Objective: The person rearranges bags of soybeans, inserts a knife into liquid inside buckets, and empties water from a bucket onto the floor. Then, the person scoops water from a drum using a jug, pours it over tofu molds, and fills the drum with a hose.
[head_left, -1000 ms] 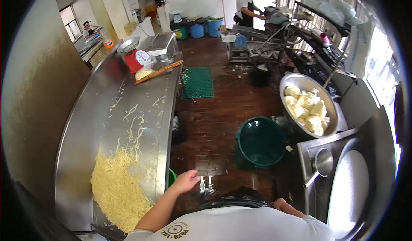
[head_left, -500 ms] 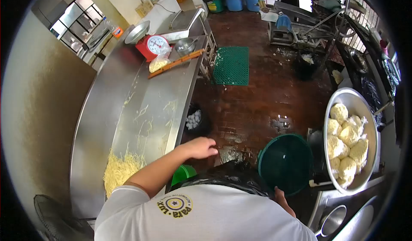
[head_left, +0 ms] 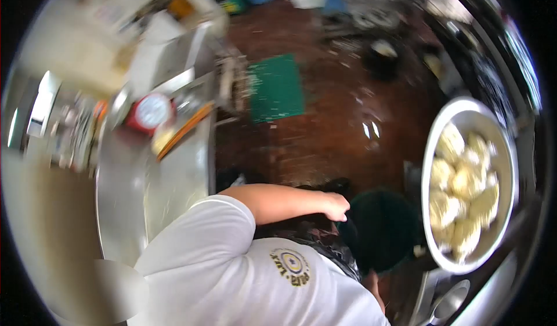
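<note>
A dark green tub [head_left: 386, 227] sits low in front of me, to the right of my body. My left hand [head_left: 335, 206] reaches across my front to its left rim, with the fingers closed there; motion blur softens the detail. At the near rim is my right hand [head_left: 372, 284], partly hidden by my shirt, its thumb side against the tub. Black plastic [head_left: 316, 233] covers my front below the white shirt.
A big metal bowl [head_left: 430, 210] of bagged yellowish noodle portions [head_left: 464, 181] stands to the right. Along the left runs a steel table [head_left: 125, 192] with a red scale [head_left: 152, 112] and a wooden stick [head_left: 184, 131]. A green mat [head_left: 277, 88] lies on the wet floor.
My left hand has moved right, from beside the steel table to the tub's rim, and its fingers have closed. My right hand stays at the tub. The view has turned and blurred.
</note>
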`<state>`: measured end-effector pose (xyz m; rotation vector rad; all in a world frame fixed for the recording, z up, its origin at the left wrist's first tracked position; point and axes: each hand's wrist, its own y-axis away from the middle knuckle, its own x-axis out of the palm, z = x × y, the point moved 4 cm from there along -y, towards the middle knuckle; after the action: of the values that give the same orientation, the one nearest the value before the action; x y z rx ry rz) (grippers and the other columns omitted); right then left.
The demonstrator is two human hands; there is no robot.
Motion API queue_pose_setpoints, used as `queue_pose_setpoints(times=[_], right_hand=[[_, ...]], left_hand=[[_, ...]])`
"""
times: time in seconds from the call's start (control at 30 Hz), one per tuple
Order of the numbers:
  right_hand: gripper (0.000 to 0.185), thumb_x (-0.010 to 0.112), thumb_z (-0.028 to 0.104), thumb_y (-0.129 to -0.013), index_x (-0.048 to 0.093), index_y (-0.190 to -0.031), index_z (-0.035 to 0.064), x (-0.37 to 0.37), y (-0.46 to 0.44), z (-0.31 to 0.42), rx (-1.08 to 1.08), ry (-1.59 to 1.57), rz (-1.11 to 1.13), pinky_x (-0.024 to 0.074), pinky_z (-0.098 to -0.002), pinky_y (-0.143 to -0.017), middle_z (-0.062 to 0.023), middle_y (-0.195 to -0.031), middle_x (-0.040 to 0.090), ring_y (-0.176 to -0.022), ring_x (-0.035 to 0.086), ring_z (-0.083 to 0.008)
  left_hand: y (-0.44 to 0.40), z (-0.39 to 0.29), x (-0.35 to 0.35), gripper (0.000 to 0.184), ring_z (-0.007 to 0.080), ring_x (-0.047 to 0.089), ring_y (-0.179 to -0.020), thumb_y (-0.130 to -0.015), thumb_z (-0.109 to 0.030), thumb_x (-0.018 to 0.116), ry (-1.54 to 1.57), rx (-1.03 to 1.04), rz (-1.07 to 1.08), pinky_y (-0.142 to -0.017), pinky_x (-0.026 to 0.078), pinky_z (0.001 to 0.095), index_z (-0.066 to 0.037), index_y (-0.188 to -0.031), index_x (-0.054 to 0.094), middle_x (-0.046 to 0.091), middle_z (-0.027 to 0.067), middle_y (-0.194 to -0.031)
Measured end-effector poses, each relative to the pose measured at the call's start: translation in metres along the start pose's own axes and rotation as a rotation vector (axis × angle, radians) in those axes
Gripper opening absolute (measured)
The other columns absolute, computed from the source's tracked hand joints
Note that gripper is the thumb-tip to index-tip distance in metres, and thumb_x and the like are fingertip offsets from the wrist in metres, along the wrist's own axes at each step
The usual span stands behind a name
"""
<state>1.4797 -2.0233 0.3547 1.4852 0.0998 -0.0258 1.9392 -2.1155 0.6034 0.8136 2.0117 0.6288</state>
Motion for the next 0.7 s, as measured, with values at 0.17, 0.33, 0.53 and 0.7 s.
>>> queue_pose_setpoints(times=[0.17,0.33,0.53,0.7], right_hand=[[0.072,0.066,0.055,-0.095,0.051,-0.148,0.0083,0.027,-0.05,-0.049,0.019,-0.261,-0.258,0.0534,-0.0514,-0.083,-0.013,-0.136,0.06,-0.115,0.059,-0.0352],[0.055,0.062,0.027,-0.102,0.046,-0.15,0.0046,0.15,0.004,-0.039,-0.049,-0.899,-0.181,0.0509,-0.0505,-0.099,-0.0156,-0.149,0.053,-0.125,0.059,-0.0336],[0.045,0.062,0.029,-0.104,0.049,-0.144,0.0125,0.236,-0.005,-0.063,0.295,-1.101,-0.241,0.0541,-0.0481,-0.089,-0.0102,-0.131,0.063,-0.103,0.067,-0.0325],[0.049,0.065,0.028,-0.103,0.046,-0.145,0.012,0.285,-0.025,-0.055,0.08,-1.484,-0.142,0.0533,-0.0552,-0.094,-0.0126,-0.141,0.058,-0.119,0.062,-0.0362]], left_hand=[[-0.145,0.033,-0.006,0.046,0.0412,0.068,-0.111,-0.092,-0.04,0.061,-0.132,0.08,0.199,-0.096,0.054,0.0497,-0.001,-0.111,0.075,0.071,0.025,-0.115],[-0.264,0.103,0.015,0.071,0.0411,0.058,-0.129,-0.096,-0.053,0.063,0.09,-0.112,0.155,-0.108,0.047,0.047,0.004,-0.138,0.057,0.06,0.026,-0.14],[-0.29,0.092,0.066,0.069,0.039,0.059,-0.127,-0.095,-0.045,0.071,0.361,-0.331,0.284,-0.105,0.049,0.0454,-0.001,-0.144,0.051,0.06,0.0256,-0.137],[-0.281,0.09,0.098,0.06,0.0374,0.062,-0.118,-0.1,-0.034,0.067,0.554,-0.562,0.174,-0.091,0.055,0.0531,-0.003,-0.145,0.044,0.057,0.0184,-0.138]])
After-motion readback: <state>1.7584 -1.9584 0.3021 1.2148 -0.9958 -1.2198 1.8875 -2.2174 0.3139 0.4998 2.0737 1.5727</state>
